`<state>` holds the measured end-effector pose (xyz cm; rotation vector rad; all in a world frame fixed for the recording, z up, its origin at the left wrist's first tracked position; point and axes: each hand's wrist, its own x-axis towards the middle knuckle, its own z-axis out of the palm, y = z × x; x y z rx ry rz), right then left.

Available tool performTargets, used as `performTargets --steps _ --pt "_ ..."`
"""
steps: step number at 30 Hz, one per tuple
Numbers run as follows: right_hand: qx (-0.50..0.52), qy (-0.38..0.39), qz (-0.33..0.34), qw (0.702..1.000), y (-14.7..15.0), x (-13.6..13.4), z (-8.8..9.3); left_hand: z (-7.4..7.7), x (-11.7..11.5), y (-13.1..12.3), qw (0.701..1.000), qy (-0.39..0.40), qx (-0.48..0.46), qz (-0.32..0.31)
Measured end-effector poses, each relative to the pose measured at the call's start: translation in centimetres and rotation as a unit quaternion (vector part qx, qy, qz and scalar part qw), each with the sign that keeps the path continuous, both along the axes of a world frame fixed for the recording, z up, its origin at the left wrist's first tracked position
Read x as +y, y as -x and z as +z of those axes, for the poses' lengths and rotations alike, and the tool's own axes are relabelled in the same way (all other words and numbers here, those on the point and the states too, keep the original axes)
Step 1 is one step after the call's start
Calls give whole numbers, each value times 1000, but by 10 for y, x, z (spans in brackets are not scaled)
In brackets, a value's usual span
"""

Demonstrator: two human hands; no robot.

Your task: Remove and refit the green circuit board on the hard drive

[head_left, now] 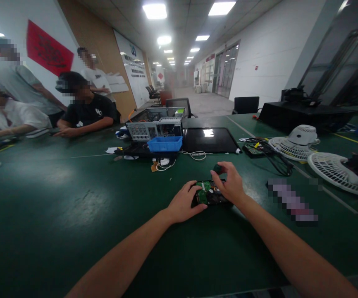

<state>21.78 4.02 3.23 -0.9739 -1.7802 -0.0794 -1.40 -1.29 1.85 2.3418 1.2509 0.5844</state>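
Note:
A flat black device with green circuit boards [204, 195] lies on the green table in front of me. My left hand [183, 203] grips its left end, fingers at the far side and thumb along the near edge. Over the device's right part is my right hand [231, 182], with thumb and index finger closed on a small dark green piece [218, 169]. That piece is raised above the device's far edge; its exact kind is too small to make out. My right hand hides part of the device's right end.
Beyond the device stand a blue bin [165, 144], an open computer case [154, 124] and a flat black screen [210, 140]. To the right lie white fan parts [301, 142], black cables [278, 161], another circuit-board device [255, 150] and a blurred-out item [292, 200]. Several people sit or stand left.

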Motion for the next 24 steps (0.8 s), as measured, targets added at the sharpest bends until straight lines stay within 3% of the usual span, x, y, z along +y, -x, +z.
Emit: performTargets --steps 10,17,24 --pt "25 -22 52 998 1 4 0 -1 1 1 1000 3 -7 -2" --pt "-2 -42 6 999 -1 3 4 -4 3 -1 1000 -8 -14 0" --pt "-1 -33 28 999 -1 1 4 -5 2 -1 1000 -15 -12 -3"
